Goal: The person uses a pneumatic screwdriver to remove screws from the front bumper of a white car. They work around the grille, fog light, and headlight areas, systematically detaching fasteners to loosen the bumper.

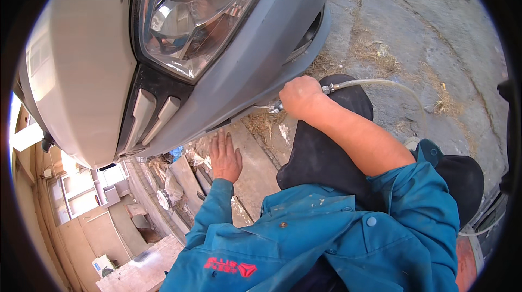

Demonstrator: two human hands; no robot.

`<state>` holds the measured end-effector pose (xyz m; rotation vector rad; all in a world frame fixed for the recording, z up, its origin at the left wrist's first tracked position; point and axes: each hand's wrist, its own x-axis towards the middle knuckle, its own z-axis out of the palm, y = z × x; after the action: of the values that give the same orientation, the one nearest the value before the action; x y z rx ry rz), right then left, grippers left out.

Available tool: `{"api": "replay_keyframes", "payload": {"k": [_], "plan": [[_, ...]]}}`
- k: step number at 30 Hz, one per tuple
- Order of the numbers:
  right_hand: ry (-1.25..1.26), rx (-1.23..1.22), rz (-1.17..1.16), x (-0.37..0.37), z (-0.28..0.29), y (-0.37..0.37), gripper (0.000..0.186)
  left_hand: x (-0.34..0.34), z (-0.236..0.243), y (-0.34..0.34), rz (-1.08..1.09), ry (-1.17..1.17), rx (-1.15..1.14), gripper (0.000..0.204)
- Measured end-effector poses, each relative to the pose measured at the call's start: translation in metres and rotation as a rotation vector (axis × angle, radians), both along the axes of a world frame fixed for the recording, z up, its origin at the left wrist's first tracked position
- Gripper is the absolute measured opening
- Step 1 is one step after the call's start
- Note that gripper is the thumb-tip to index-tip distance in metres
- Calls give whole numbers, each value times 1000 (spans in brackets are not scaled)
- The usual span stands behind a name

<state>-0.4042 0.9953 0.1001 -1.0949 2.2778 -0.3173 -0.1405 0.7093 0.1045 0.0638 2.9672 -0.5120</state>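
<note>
My right hand (302,98) is closed around a metal blow gun (275,108) with a thin nozzle. The nozzle reaches left, close to the lower edge of the grey car bumper (244,69). From the back of the gun a clear hose (394,83) runs off to the right over my knee. My left hand (224,159) is held just below the bumper's edge, palm down with fingers apart and nothing in it. Whether its fingertips touch the bumper cannot be made out.
Above sits the car's headlight (201,17), beside the pale bonnet (81,58). My bent knee (321,156) is between my arms. Cracked paving (402,26) with dry grass lies to the right. Boards and scraps (185,175) lie at lower left, near a pale slab (144,265).
</note>
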Motion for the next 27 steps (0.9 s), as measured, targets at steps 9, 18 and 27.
{"api": "replay_keyframes", "payload": {"k": [9, 18, 27], "plan": [[70, 83, -102, -13, -4, 31, 26, -78, -126, 26, 473, -188, 539, 66], [65, 128, -199, -16, -18, 54, 25, -152, -205, 144, 826, 252, 862, 82], [71, 102, -249, -30, -9, 84, 24, -185, -155, 132, 1095, 126, 1648, 45]]}}
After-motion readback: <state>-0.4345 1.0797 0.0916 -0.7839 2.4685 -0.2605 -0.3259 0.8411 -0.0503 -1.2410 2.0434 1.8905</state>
